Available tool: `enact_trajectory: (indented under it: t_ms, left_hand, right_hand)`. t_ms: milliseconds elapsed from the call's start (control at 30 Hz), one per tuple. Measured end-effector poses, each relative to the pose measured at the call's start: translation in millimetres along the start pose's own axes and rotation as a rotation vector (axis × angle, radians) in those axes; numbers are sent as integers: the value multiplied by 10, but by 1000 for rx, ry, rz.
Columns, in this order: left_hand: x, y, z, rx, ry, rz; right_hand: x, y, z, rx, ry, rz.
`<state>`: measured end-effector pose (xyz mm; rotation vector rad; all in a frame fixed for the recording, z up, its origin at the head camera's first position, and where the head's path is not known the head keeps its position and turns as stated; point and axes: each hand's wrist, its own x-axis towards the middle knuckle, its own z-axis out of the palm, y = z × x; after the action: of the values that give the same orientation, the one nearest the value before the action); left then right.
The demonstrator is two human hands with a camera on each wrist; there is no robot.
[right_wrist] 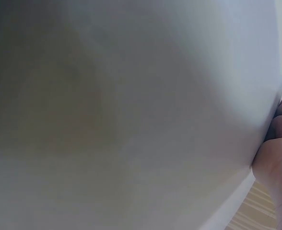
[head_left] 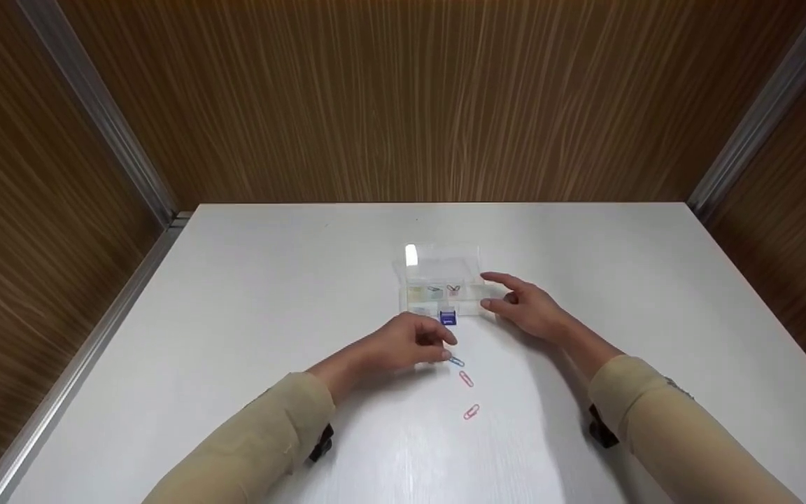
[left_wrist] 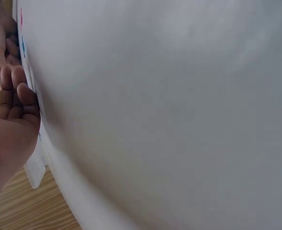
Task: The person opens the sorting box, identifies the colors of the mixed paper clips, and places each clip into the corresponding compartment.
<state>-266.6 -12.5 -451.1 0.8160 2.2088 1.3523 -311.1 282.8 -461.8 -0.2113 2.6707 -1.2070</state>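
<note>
A clear plastic compartment box (head_left: 425, 308) lies on the white table with its transparent lid (head_left: 445, 262) raised at the back. Small paper clips show in its back compartments. My right hand (head_left: 532, 308) is at the box's right end, forefinger at the back corner and thumb at the front part, both fairly straight. In front of the box, my left hand (head_left: 403, 343) hovers low with thumb and forefinger apart, the thumb tip right at a blue paper clip (head_left: 457, 362). Two pink paper clips, one (head_left: 467, 379) nearer and one (head_left: 471, 412) lower, lie closer to me.
A dark blue label or latch (head_left: 448, 318) sits at the box's front edge. The white table (head_left: 270, 280) meets wood-grain panels (head_left: 403, 105) at the back and sides.
</note>
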Motion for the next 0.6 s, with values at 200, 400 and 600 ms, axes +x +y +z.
enact_trajectory:
  t_ms: [200,400,600]
  left_hand:
    - [33,-48,57,14,-15,-2]
    - [65,-69,94,61,4,-16]
    - [72,-61,130,112,21,-22]
  right_hand:
    - [-1,14,18,0,-9,20]
    - [-4,7,15,-6,-13,27]
    - [2,27,12,-6,-9,9]
